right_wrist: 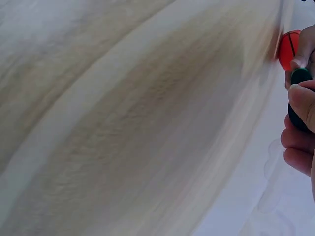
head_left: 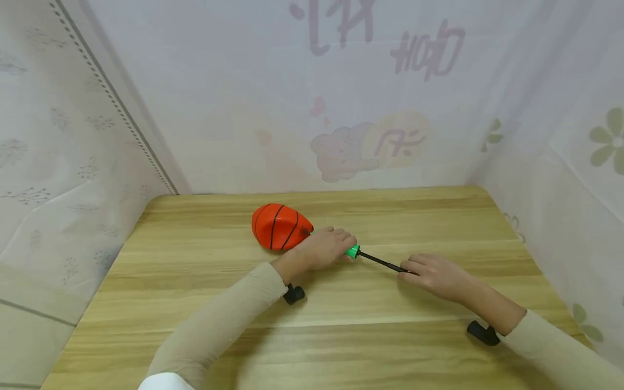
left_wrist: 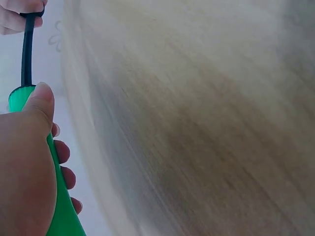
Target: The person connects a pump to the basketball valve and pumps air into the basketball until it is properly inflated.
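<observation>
An orange toy basketball (head_left: 275, 227) with black lines, partly deflated and dented, lies on the table at the left. Its narrow end meets the tip of a green hand pump (head_left: 353, 251). My left hand (head_left: 324, 248) wraps round the green barrel (left_wrist: 64, 211), thumb along it near the collar. The black pump rod (head_left: 377, 260) is drawn well out toward the right. At its far end my right hand (head_left: 434, 276) grips the black handle (right_wrist: 298, 115), most of which the fingers cover. In the right wrist view, the left hand appears beyond the handle, beside the ball.
The wood-grain table (head_left: 341, 346) runs back to a pale printed cloth (head_left: 219, 135) hanging behind and at both sides. Black wrist-worn devices (head_left: 294, 294) sit under each forearm, just above the tabletop.
</observation>
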Tool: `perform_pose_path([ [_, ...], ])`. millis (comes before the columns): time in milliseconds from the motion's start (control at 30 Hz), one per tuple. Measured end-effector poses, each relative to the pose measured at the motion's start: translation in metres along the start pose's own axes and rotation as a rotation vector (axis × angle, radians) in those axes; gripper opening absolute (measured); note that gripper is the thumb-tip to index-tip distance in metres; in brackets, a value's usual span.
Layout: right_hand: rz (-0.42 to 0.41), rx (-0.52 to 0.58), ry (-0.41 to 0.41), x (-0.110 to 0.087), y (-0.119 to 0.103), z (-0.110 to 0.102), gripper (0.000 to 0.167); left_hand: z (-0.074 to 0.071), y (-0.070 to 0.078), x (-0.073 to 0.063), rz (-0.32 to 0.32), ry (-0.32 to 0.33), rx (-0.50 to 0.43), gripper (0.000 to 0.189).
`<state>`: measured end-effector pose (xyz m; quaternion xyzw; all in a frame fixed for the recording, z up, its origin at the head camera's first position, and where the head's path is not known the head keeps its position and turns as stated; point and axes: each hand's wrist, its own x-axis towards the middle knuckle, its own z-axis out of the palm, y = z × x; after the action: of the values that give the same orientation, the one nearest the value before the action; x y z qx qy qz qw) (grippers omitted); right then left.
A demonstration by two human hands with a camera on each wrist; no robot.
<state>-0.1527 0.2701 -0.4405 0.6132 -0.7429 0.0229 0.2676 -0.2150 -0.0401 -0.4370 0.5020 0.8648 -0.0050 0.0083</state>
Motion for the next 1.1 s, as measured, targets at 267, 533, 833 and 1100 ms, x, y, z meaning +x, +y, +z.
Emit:
perform_pose_path([
  [267,0.013,-0.036,-0.005,-0.011,0.001,-0.002,0.050,0.000,0.001,0.003,-0.019,-0.013,-0.007,0.034],
  [533,0.020,-0.023,-0.031,0.010,0.005,0.005,0.048,0.000,0.002,0.005,-0.028,-0.023,0.001,0.035],
  [833,-0.001,-0.009,-0.069,0.043,0.013,0.023,0.036,0.002,0.008,0.008,-0.043,-0.037,0.031,0.035],
  [1100,0.013,-0.001,-0.020,0.051,0.014,0.035,0.038,0.000,0.004,0.008,-0.002,-0.015,-0.031,0.032],
])
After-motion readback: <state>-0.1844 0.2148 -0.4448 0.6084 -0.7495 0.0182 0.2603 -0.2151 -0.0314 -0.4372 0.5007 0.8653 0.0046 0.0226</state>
